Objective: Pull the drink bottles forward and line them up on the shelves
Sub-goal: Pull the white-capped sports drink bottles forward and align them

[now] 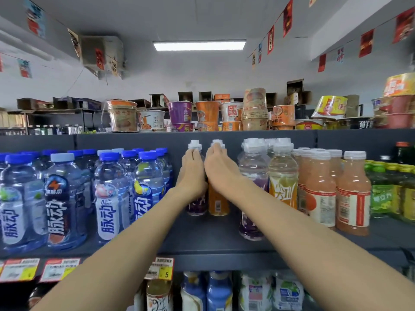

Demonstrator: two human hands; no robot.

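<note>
Two white-capped bottles stand far back on the dark shelf (pixel 202 239): a purple-labelled bottle (pixel 197 206) and an orange-labelled bottle (pixel 218 204). My left hand (pixel 192 172) reaches over the purple one, fingers wrapped round its neck below the cap. Beside it, my right hand (pixel 219 168) is curled over the shoulder of the orange one, fingertips at its cap. Both hands hide most of each bottle's upper body. To the right, a purple-labelled bottle (pixel 251 182) and an orange-labelled bottle (pixel 283 176) stand further forward.
Blue-capped water bottles (pixel 65 205) fill the shelf's left side. Pink juice bottles (pixel 352 194) and green bottles (pixel 386 194) stand on the right. Instant noodle cups (pixel 206 115) line the top shelf. More bottles (pixel 217 292) stand on the shelf below, behind price tags (pixel 160 268).
</note>
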